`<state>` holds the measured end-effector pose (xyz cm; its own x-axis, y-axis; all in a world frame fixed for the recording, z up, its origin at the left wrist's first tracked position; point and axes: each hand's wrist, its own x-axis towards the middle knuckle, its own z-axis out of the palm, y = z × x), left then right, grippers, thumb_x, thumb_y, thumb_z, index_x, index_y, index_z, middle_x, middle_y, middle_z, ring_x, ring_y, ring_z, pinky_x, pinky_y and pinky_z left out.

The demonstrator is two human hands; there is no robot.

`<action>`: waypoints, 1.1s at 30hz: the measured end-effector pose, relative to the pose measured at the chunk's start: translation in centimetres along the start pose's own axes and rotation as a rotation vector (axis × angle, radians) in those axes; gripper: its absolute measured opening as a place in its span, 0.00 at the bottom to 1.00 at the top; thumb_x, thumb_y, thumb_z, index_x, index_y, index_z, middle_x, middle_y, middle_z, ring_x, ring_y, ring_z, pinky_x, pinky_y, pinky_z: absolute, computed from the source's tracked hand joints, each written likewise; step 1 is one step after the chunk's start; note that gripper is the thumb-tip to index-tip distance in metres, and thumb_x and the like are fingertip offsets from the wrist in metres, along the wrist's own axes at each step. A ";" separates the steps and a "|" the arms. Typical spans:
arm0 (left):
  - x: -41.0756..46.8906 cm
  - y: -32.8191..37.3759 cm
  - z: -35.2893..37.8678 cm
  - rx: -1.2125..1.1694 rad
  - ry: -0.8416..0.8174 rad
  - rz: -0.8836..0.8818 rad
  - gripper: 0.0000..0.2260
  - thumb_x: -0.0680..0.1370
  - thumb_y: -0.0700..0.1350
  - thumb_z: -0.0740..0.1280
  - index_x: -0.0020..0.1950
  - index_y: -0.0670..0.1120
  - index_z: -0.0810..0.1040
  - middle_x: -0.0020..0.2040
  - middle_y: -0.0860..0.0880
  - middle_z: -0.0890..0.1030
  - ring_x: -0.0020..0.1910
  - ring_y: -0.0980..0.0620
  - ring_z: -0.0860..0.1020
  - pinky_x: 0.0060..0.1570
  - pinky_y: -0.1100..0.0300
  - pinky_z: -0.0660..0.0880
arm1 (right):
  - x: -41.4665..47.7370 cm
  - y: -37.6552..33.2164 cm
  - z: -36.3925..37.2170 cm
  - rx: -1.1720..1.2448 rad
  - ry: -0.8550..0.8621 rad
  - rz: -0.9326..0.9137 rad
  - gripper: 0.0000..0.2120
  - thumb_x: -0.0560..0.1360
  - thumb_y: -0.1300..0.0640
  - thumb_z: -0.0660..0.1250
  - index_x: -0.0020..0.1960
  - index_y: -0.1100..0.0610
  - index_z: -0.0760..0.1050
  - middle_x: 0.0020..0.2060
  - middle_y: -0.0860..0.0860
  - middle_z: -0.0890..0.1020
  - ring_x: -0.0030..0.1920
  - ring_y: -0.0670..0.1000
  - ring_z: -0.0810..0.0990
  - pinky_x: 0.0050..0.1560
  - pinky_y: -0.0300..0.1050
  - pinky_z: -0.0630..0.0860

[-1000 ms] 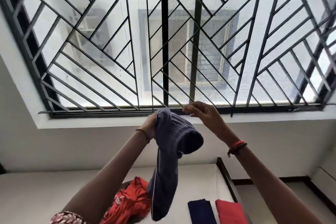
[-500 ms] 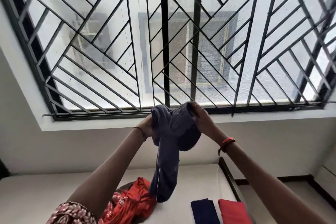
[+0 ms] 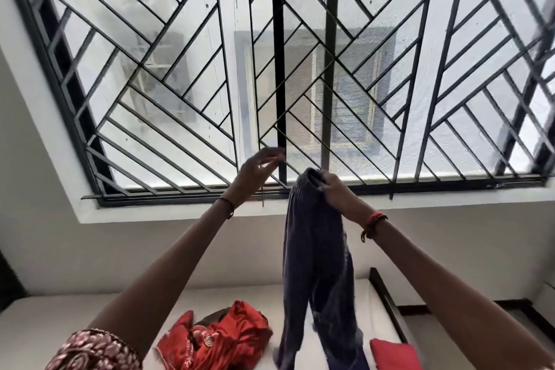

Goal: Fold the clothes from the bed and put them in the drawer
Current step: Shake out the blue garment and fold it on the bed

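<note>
Head view: right hand [image 3: 333,192] grips trousers [image 3: 315,264] aloft, left hand [image 3: 255,171] splayed.

Daylight floods in through the large barred window [image 3: 300,69], bright and hazy, the only light source I can see. The wall [image 3: 90,249] beneath it sits in soft grey shade. The person's raised left hand [image 3: 258,170] is smeared with blur. The dark garment [image 3: 315,264] is backlit, its lower end soft. The wide lens bends the window frame outward at the edges.
</note>
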<state>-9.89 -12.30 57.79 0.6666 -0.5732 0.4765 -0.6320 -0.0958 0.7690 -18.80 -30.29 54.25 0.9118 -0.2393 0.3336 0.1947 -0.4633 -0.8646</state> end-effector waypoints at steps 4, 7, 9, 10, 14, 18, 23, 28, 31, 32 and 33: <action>-0.1 2.6 1.2 0.242 -0.319 0.206 0.24 0.71 0.53 0.73 0.65 0.55 0.72 0.62 0.50 0.76 0.61 0.54 0.74 0.59 0.62 0.72 | -0.2 -1.1 0.5 0.007 -0.057 -0.008 0.10 0.79 0.68 0.57 0.46 0.57 0.74 0.37 0.47 0.76 0.32 0.35 0.74 0.40 0.31 0.69; 0.0 2.7 2.5 0.684 -0.370 0.253 0.32 0.65 0.68 0.68 0.66 0.61 0.65 0.61 0.51 0.74 0.57 0.52 0.76 0.56 0.54 0.71 | 0.0 -1.8 -0.5 0.013 -0.019 0.008 0.08 0.78 0.69 0.59 0.50 0.61 0.76 0.35 0.47 0.76 0.29 0.33 0.74 0.36 0.30 0.69; -0.1 3.0 3.3 0.738 -0.375 0.225 0.32 0.65 0.62 0.65 0.68 0.56 0.63 0.60 0.48 0.73 0.53 0.47 0.77 0.52 0.52 0.74 | -0.1 -2.1 -1.3 0.023 -0.032 0.033 0.11 0.78 0.68 0.58 0.45 0.59 0.77 0.35 0.47 0.77 0.30 0.34 0.75 0.36 0.30 0.70; -0.1 3.1 3.7 0.716 -0.373 0.220 0.32 0.65 0.59 0.64 0.67 0.53 0.63 0.58 0.46 0.73 0.51 0.44 0.77 0.49 0.51 0.75 | -0.2 -2.2 -1.7 0.051 -0.058 0.049 0.13 0.79 0.67 0.57 0.43 0.56 0.76 0.35 0.47 0.78 0.31 0.36 0.76 0.37 0.31 0.71; 0.2 3.9 4.4 0.675 -0.371 0.264 0.21 0.69 0.45 0.64 0.61 0.45 0.66 0.52 0.43 0.73 0.46 0.40 0.76 0.42 0.47 0.76 | -0.6 -2.2 -3.3 0.164 -0.165 0.069 0.12 0.80 0.66 0.55 0.47 0.57 0.75 0.39 0.49 0.80 0.35 0.40 0.78 0.40 0.35 0.74; 0.9 4.1 3.7 0.853 -0.289 0.306 0.16 0.73 0.43 0.60 0.60 0.49 0.67 0.52 0.45 0.77 0.46 0.41 0.78 0.39 0.48 0.76 | -0.9 -1.5 -4.4 0.291 -0.210 0.084 0.10 0.80 0.63 0.58 0.58 0.62 0.74 0.43 0.51 0.81 0.41 0.44 0.80 0.44 0.35 0.77; 1.3 4.0 3.0 0.902 -0.315 0.359 0.19 0.73 0.39 0.60 0.60 0.54 0.67 0.53 0.50 0.79 0.48 0.44 0.79 0.41 0.49 0.76 | -1.5 -1.2 -5.3 0.363 -0.246 0.112 0.10 0.80 0.62 0.59 0.59 0.62 0.73 0.42 0.49 0.83 0.40 0.44 0.81 0.42 0.35 0.79; 1.9 5.7 2.6 0.947 -0.294 0.438 0.23 0.73 0.34 0.58 0.61 0.57 0.71 0.53 0.50 0.77 0.47 0.46 0.78 0.38 0.54 0.72 | -2.3 -0.2 -5.7 0.057 -0.181 0.025 0.16 0.72 0.65 0.70 0.59 0.59 0.73 0.46 0.51 0.81 0.42 0.41 0.80 0.44 0.39 0.78; 2.1 6.6 2.6 0.991 -0.249 0.468 0.24 0.73 0.34 0.56 0.62 0.57 0.72 0.53 0.49 0.77 0.46 0.45 0.78 0.37 0.55 0.69 | -2.7 1.8 -4.6 -0.212 -0.060 -0.148 0.40 0.64 0.68 0.77 0.71 0.60 0.61 0.52 0.48 0.75 0.47 0.35 0.76 0.52 0.39 0.74; 2.2 6.8 2.5 0.992 -0.239 0.467 0.24 0.73 0.34 0.56 0.62 0.57 0.72 0.52 0.48 0.77 0.46 0.45 0.78 0.37 0.55 0.69 | -2.9 2.9 -4.2 -0.313 0.011 -0.196 0.47 0.63 0.65 0.78 0.75 0.55 0.56 0.55 0.49 0.73 0.50 0.39 0.74 0.54 0.39 0.73; 2.3 6.9 2.4 0.991 -0.229 0.465 0.24 0.73 0.34 0.56 0.63 0.57 0.72 0.52 0.48 0.77 0.47 0.44 0.78 0.37 0.54 0.69 | -3.4 3.9 -3.9 -0.416 0.098 -0.228 0.52 0.62 0.63 0.78 0.76 0.49 0.52 0.58 0.51 0.69 0.51 0.44 0.72 0.55 0.42 0.73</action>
<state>-13.71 -16.25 63.17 0.2597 -0.8487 0.4607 -0.9047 -0.3807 -0.1914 -22.60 -34.61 51.24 0.8206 -0.1622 0.5479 0.2058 -0.8106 -0.5482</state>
